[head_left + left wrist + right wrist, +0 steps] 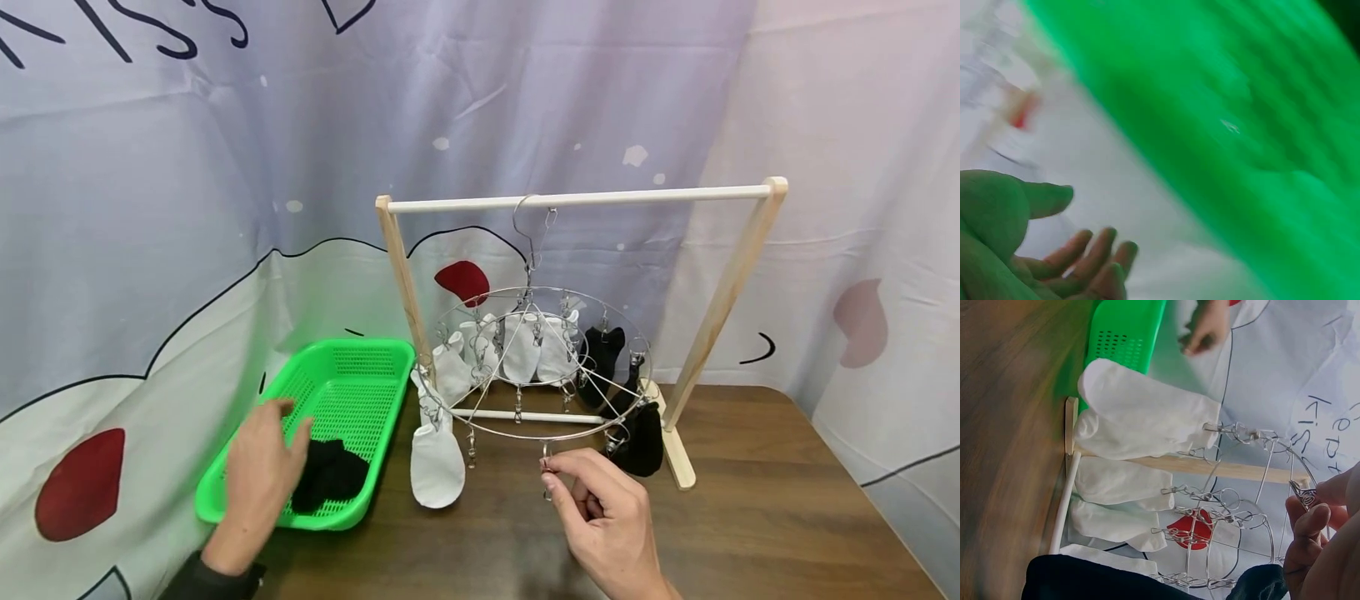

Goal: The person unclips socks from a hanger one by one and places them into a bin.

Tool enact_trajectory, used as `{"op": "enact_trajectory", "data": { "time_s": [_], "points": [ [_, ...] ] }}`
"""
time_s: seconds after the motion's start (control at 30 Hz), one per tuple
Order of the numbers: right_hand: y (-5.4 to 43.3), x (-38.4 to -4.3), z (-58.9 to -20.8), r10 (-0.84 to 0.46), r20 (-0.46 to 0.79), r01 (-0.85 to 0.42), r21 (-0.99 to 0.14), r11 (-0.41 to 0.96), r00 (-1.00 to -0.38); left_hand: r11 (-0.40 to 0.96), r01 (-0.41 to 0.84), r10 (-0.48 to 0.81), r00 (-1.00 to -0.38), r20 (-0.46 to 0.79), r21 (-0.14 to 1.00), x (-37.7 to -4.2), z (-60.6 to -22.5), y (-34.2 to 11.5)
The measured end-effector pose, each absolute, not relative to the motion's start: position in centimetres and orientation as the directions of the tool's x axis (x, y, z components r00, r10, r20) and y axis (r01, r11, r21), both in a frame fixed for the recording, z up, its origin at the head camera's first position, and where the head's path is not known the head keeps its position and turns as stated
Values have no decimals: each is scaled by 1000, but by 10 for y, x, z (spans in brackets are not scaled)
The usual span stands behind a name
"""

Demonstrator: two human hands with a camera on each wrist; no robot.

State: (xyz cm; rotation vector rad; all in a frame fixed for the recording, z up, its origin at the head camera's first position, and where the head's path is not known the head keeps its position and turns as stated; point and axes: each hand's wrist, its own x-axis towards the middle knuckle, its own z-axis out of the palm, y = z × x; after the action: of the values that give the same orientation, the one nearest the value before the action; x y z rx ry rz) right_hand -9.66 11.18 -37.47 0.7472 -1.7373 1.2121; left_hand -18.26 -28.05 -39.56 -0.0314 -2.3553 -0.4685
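Note:
My left hand [262, 454] hovers over the left side of the green basket [408, 358], its fingers and thumb apart and holding nothing. Black socks [330, 477] lie bunched in the basket beside that hand. My right hand [611, 517] pinches a metal clip [1305, 494] at the near rim of the round wire drying rack [525, 437]. White socks [437, 467] hang from clips on the rack's left and back, and black socks [637, 442] hang on its right. In the left wrist view the basket is blurred, with the left hand's fingers spread below it.
The rack hangs by its hook [522, 217] from a white bar [585, 199] on a wooden stand [727, 300]. Everything stands on a brown wooden table [780, 500]. A printed curtain [480, 108] hangs close behind and along the left.

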Motion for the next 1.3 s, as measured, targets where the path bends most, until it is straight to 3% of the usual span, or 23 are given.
{"op": "enact_trajectory", "data": {
  "time_s": [0.13, 0.27, 0.37, 0.57, 0.7, 0.9, 0.97, 1.07, 1.3],
  "points": [
    [108, -96, -373, -10, 902, -849, -402, 343, -431, 865, 423, 73, -640, 765, 271, -159, -370, -217],
    [103, -95, -369, -21, 908, -856, -386, 344, -419, 659, 743, 289, -396, 872, 119, -132, -339, -150],
    [99, -94, -366, -25, 911, -861, -380, 337, -412, 532, 846, 391, -274, 879, 27, -119, -325, -110],
    [94, -92, -365, -65, 913, -871, -361, 335, -403, 515, 856, 440, -312, 842, 48, -121, -333, -80],
    [98, -90, -361, -94, 931, -879, -295, 376, -353, 504, 858, 410, -337, 847, 98, -126, -338, -80],
    [117, -94, -347, 5, 995, -901, -95, 424, -103, 489, 859, 377, -364, 851, 151, -132, -341, -86],
    [125, -96, -339, 54, 997, -888, -71, 455, -52, 487, 858, 375, -374, 848, 163, -134, -341, -89],
    [137, -99, -331, 82, 994, -859, -100, 503, -68, 484, 859, 378, -379, 845, 169, -136, -342, -94],
    [153, -104, -334, -11, 981, -818, -156, 554, -195, 460, 872, 389, -368, 845, 168, -141, -342, -102]
  ]
}}
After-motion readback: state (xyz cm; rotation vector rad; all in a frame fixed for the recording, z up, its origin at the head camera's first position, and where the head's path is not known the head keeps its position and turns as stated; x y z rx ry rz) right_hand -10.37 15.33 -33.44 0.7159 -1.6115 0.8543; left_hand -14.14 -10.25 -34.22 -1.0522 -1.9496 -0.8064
